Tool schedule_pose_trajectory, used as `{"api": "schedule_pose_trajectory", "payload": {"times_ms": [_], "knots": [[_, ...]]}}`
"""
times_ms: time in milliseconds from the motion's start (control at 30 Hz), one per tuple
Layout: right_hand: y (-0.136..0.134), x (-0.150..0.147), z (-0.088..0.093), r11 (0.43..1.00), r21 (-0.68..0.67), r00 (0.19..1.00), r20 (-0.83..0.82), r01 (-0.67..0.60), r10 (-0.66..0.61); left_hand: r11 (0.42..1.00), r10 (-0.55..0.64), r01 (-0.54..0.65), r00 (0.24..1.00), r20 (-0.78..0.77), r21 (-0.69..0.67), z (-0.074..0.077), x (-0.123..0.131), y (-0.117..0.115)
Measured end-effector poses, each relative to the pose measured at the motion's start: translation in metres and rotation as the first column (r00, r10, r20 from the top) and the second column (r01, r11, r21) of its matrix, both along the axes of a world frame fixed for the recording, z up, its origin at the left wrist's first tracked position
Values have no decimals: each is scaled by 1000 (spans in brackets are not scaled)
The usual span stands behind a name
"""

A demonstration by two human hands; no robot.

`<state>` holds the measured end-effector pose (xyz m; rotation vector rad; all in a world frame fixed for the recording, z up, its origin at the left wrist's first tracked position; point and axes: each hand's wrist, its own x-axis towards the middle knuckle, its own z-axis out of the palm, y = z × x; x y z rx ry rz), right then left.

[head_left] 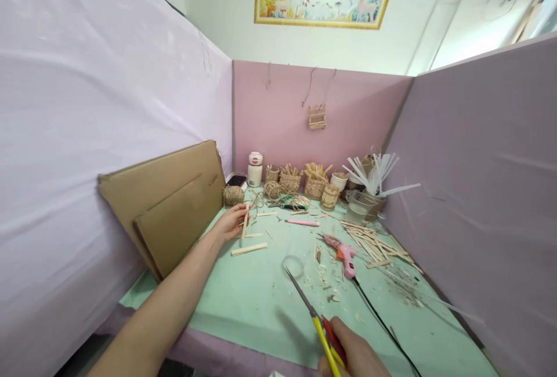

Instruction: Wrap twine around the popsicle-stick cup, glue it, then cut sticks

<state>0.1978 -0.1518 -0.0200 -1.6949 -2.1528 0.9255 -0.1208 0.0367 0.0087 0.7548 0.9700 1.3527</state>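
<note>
My left hand (230,223) reaches forward over the green mat (261,301) and pinches a thin wooden stick (245,221), holding it upright. Another wooden stick (249,249) lies flat just in front of that hand. My right hand (354,356), at the bottom edge, is closed on the yellow and red handles of scissors (311,310), whose blades point up and left. A pink glue gun (342,252) with a black cord lies to the right of the scissor tips.
Cardboard sheets (169,203) lean against the left partition. Along the back stand a twine ball (234,195), a white jar (255,169), small stick baskets (315,182) and a cup of white glue sticks (369,182). Loose wooden sticks (374,246) and shavings lie at right.
</note>
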Motion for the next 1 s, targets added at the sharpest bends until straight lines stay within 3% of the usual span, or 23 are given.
{"api": "schedule_pose_trajectory", "payload": {"times_ms": [100,267,433,600,1000], "knots": [[3,-10,5,1000,13,998,-56,-28,29,1000,11,-10,999,-39,30,10,6,-19],[3,-31,27,999,16,979,-201,-31,33,990,-4,26,987,-163,138,31,29,-78],[8,-46,48,998,59,988,-153,5,4,969,-102,152,964,-244,195,33,55,-123],[16,-50,46,982,185,998,-57,39,-29,952,-166,225,948,-270,208,28,70,-138],[11,-45,42,994,107,994,-110,18,-6,932,-240,303,928,-285,201,24,83,-144]]}}
